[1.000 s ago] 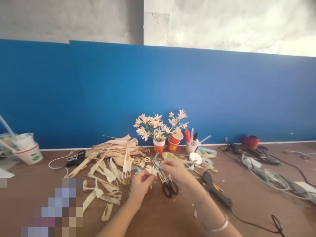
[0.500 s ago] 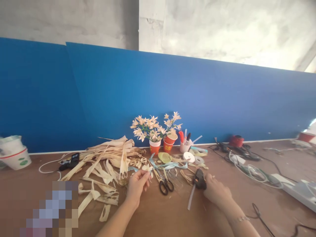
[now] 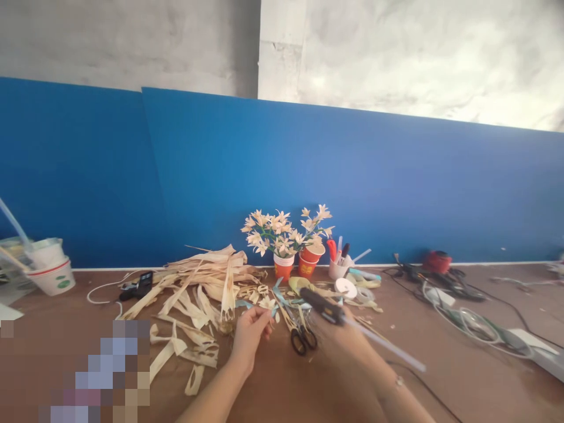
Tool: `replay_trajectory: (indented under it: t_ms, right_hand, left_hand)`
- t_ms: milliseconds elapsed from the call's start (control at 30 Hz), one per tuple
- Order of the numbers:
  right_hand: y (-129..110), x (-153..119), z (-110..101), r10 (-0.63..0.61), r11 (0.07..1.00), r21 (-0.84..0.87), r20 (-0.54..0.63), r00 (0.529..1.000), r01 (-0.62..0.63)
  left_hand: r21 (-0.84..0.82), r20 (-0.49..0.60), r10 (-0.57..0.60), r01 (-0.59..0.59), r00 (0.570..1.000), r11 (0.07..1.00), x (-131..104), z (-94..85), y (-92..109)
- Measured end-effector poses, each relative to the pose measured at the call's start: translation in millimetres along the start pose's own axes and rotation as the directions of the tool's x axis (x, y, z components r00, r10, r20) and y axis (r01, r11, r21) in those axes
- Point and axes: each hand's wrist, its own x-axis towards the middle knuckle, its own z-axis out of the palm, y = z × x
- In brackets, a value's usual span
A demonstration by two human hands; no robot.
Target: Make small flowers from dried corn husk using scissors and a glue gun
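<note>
Between the pinched fingertips of my left hand [image 3: 249,336] is a small pale husk flower [image 3: 267,302]. My right hand [image 3: 343,336], slightly blurred, is wrapped round a black glue gun [image 3: 324,306]. Its nozzle points left toward the flower, apart from it, and a long translucent glue stick [image 3: 390,348] juts from its back. Black-handled scissors [image 3: 304,341] lie between the hands, their blades among light blue strips [image 3: 288,301]. Behind them, finished husk flowers [image 3: 275,226] on green stems stand in an orange-and-white paper cup [image 3: 283,268].
Dried corn husks [image 3: 198,276] pile up at the left. A second orange cup [image 3: 308,264], a cup of pens [image 3: 338,268] and a white roll [image 3: 346,288] stand behind the glue gun. Cables [image 3: 467,320] and a power strip [image 3: 544,352] lie at the right, before a blue partition [image 3: 308,164].
My right hand has lifted the glue gun from the table and brought it left toward the flower. My left hand still pinches the flower. The view has shifted slightly left.
</note>
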Motion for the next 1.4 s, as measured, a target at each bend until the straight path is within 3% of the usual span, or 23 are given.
replay_trajectory:
  t_ms: [100,167,267,633,1400]
  right_hand:
    - [-9.2,-4.3,31.1,-0.167,0.981,-0.07,0.164,0.972,0.181]
    - [-8.3,-6.2,40.6,-0.25,0.944,-0.171,0.183,0.951,0.281]
    - [-1.2,-7.8,44.4,-0.295,0.904,-0.272,0.164,0.941,0.331]
    - [6.6,-9.0,46.6,-0.224,0.881,-0.378,0.199,0.954,0.285]
    - [6.1,-9.8,46.0,-0.211,0.858,-0.43,0.209,0.955,0.283]
  left_hand:
    - [-0.004,-0.024,-0.005,0.004,1.0,1.0,2.1,-1.4,-0.5]
    - [0.01,-0.033,-0.002,0.002,0.999,1.0,2.8,-1.6,-0.1]
    - [0.028,-0.039,0.009,-0.008,0.999,1.0,2.6,-0.7,1.4]
    - [0.105,-0.025,-0.002,0.005,1.0,0.994,-1.0,3.5,3.0]
    - [0.113,0.0,0.003,-0.003,1.0,0.994,-3.8,4.1,3.7]
